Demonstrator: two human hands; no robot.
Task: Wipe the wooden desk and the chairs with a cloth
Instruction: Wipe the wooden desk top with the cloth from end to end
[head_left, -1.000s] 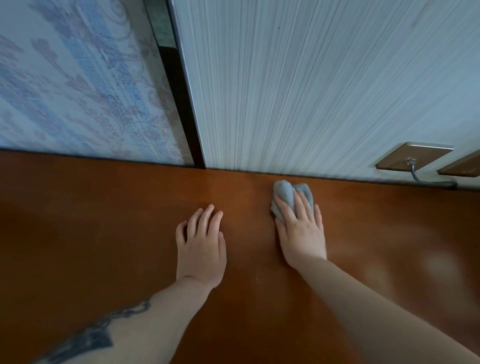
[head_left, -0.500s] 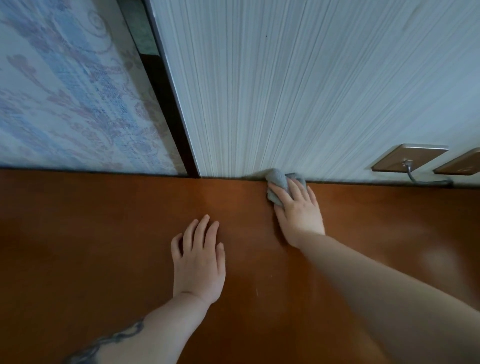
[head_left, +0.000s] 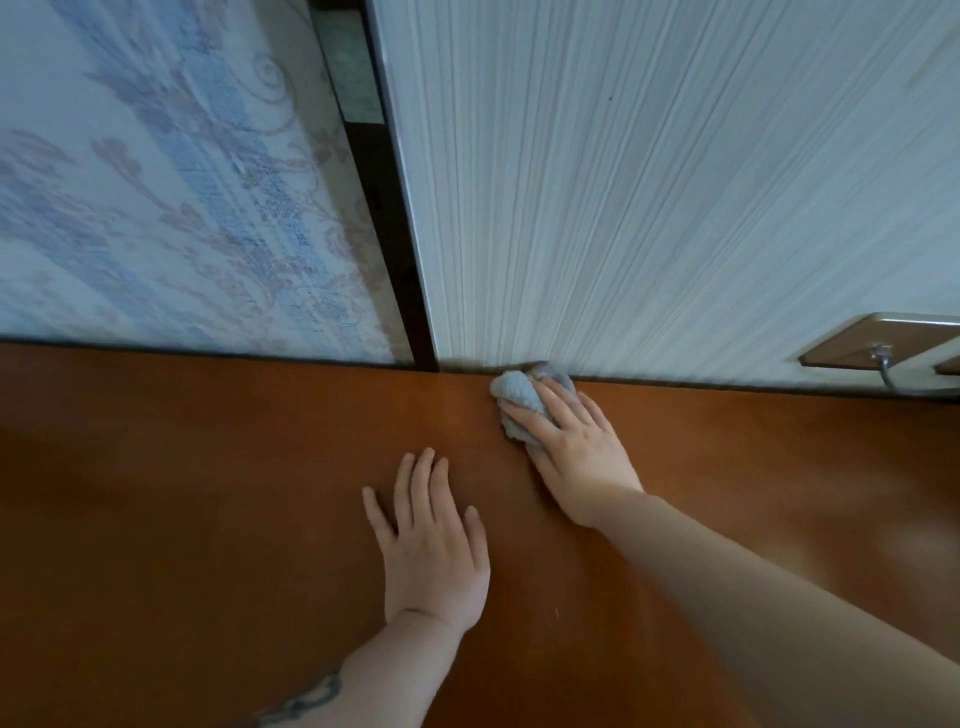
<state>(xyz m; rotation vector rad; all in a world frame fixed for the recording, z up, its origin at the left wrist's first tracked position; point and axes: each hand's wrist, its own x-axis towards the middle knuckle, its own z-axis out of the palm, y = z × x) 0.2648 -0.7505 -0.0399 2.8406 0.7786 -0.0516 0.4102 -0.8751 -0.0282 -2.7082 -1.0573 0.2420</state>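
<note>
The right hand (head_left: 571, 452) presses a bunched grey cloth (head_left: 519, 397) flat under its fingers at about 12 o'clock on the desk (head_left: 182, 519), right where the wood meets the wall (head_left: 649, 182) — likely to reach dust along that back edge. The left hand (head_left: 431, 545) lies open and empty, palm down near the centre, probably bracing the lean forward. The cloth looks soft and nubbly; the desk is smooth, reddish-brown, faintly glossy. A brown socket plate (head_left: 872, 343) sits at 3 o'clock — no chairs in view
</note>
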